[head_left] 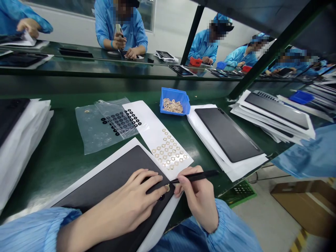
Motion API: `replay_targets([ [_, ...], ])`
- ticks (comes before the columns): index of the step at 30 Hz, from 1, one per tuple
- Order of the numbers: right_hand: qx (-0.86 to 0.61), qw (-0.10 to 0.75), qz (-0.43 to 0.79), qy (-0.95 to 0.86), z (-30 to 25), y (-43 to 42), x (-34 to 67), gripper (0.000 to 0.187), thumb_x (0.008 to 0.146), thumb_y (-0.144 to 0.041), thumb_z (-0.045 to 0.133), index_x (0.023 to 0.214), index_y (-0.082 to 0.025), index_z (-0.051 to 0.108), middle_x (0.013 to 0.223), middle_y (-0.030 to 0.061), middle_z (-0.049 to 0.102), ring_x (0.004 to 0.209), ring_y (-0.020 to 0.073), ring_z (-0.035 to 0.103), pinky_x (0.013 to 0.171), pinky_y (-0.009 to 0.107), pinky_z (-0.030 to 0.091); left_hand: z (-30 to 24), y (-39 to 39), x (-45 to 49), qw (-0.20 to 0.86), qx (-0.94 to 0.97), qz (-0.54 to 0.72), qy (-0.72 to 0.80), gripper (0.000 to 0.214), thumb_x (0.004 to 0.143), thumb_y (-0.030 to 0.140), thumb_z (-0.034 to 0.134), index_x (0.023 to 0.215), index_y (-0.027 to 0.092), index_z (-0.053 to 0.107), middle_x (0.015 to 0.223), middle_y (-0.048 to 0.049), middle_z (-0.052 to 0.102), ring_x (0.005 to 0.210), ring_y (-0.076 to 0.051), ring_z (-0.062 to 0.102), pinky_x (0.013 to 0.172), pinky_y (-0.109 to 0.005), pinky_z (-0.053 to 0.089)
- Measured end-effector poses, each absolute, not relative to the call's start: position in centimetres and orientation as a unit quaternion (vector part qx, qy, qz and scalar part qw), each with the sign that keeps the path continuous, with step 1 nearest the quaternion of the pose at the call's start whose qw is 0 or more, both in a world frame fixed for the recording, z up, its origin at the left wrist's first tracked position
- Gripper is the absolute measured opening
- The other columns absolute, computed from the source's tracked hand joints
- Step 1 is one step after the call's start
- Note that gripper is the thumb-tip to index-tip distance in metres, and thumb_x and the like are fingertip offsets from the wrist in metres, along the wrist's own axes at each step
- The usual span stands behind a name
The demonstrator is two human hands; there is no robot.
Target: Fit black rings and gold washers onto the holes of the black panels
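A dark grey tablet back panel (110, 178) lies on white paper in front of me. My left hand (131, 196) rests flat across it, fingers stretched, with the index fingertip at a small pale ring (167, 188) near the panel's corner. Just below that ring a dark round opening partly shows. My right hand (196, 192) pinches black tweezers (201, 175), their tip pointing left at the corner close to the ring. Beyond the hands lies a white sheet (154, 129) with rows of pale rings and some black rings.
A clear plastic bag (91, 136) lies left of the sheet. Behind stands a blue bin (175, 101) of pale rings. Papered panels (227, 133) lie right, with stacks (278, 108) farther along and another stack (23, 150) at left. Several co-workers sit across the bench.
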State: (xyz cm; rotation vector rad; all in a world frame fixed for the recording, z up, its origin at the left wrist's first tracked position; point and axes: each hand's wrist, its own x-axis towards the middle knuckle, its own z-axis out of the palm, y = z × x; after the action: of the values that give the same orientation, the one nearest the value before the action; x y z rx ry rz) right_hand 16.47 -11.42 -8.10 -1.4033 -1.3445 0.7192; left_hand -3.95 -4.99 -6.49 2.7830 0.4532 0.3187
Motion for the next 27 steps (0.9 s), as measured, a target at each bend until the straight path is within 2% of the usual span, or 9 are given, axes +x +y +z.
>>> replay_targets([
  [6, -0.560, 0.537, 0.303, -0.553, -8.5, -11.7, 16.5, 0.010, 0.096, -0.027, 0.048, 0.089, -0.021, 0.051, 0.066, -0.0017, 0.058, 0.053, 0.0126, 0.063, 0.053, 0.025, 0.055, -6.6, -5.2, -3.5, 0.128, 0.970, 0.122, 0.169, 0.044, 0.089, 0.006, 0.038, 0.130, 0.020, 0.046, 0.124, -0.0122, 0.051, 0.117, -0.030, 0.042, 0.094, -0.050, 0.044],
  [10, -0.546, 0.532, 0.290, -0.578, -8.3, -11.5, 16.6, 0.013, 0.095, -0.025, 0.048, 0.086, -0.020, 0.054, 0.071, 0.0007, 0.057, 0.055, 0.0122, 0.063, 0.053, 0.024, 0.054, -6.9, -5.5, -3.5, 0.110, 0.967, 0.144, 0.181, 0.044, 0.087, 0.004, 0.037, 0.127, 0.020, 0.048, 0.123, -0.0125, 0.053, 0.116, -0.031, 0.043, 0.092, -0.052, 0.044],
  [15, -0.523, 0.521, 0.262, -0.621, -8.3, -11.4, 16.6, 0.012, 0.095, -0.019, 0.048, 0.085, -0.020, 0.054, 0.069, -0.0010, 0.055, 0.053, 0.0106, 0.061, 0.050, 0.021, 0.052, -6.7, -5.7, -3.4, 0.104, 0.967, 0.131, 0.193, 0.043, 0.090, 0.005, 0.037, 0.129, 0.021, 0.047, 0.122, -0.0110, 0.054, 0.117, -0.029, 0.044, 0.097, -0.052, 0.042],
  [21, -0.504, 0.534, 0.267, -0.624, -8.7, -11.9, 17.1, 0.015, 0.094, -0.020, 0.048, 0.081, -0.021, 0.054, 0.069, 0.0003, 0.056, 0.056, 0.0138, 0.062, 0.053, 0.025, 0.051, -6.6, -5.6, -3.4, 0.149, 0.955, 0.150, 0.206, 0.024, 0.094, 0.012, 0.039, 0.112, 0.014, 0.054, 0.119, -0.0102, 0.057, 0.113, -0.026, 0.047, 0.103, -0.049, 0.040],
  [24, -0.490, 0.559, 0.267, -0.614, -7.5, -10.5, 17.9, 0.014, 0.095, -0.023, 0.047, 0.082, -0.021, 0.053, 0.068, -0.0004, 0.057, 0.053, 0.0135, 0.062, 0.053, 0.027, 0.051, -6.6, -5.7, -3.4, 0.155, 0.954, 0.149, 0.209, 0.022, 0.094, 0.012, 0.039, 0.110, 0.012, 0.054, 0.119, -0.0110, 0.057, 0.114, -0.027, 0.046, 0.101, -0.046, 0.042],
  [27, -0.501, 0.541, 0.250, -0.628, -5.8, -8.3, 18.6, 0.014, 0.093, -0.028, 0.051, 0.083, -0.019, 0.053, 0.073, 0.0007, 0.058, 0.056, 0.0140, 0.064, 0.054, 0.027, 0.053, -6.4, -5.7, -3.4, 0.161, 0.954, 0.149, 0.206, 0.022, 0.093, 0.012, 0.040, 0.110, 0.012, 0.054, 0.121, -0.0111, 0.055, 0.114, -0.026, 0.046, 0.099, -0.043, 0.043],
])
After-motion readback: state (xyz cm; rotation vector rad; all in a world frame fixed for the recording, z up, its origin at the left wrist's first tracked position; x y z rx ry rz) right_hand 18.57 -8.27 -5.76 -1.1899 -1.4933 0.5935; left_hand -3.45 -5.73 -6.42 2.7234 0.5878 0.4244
